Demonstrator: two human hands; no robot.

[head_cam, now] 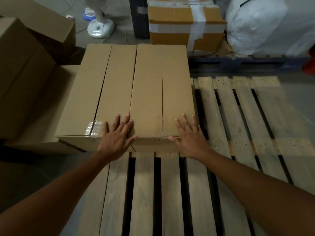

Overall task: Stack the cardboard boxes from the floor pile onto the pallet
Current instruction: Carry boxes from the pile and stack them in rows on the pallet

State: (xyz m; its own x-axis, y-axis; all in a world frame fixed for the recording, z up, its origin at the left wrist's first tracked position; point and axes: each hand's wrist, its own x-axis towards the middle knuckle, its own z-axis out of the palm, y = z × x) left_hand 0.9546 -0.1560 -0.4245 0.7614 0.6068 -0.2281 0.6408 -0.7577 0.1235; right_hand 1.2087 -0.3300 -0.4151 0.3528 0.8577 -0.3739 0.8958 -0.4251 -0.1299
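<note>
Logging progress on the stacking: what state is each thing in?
left box, closed, seam gaping, taped at near end
right box, closed, flaps meeting
left hand, open, flat on left box
right hand, open, flat on right box
pallet, mostly bare slats
rear box, taped shut

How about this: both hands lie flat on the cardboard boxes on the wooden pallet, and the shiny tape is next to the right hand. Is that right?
Not quite. The head view shows the shiny tape next to the left hand, not the right hand. Both hands do lie flat on the cardboard boxes on the wooden pallet.
</note>
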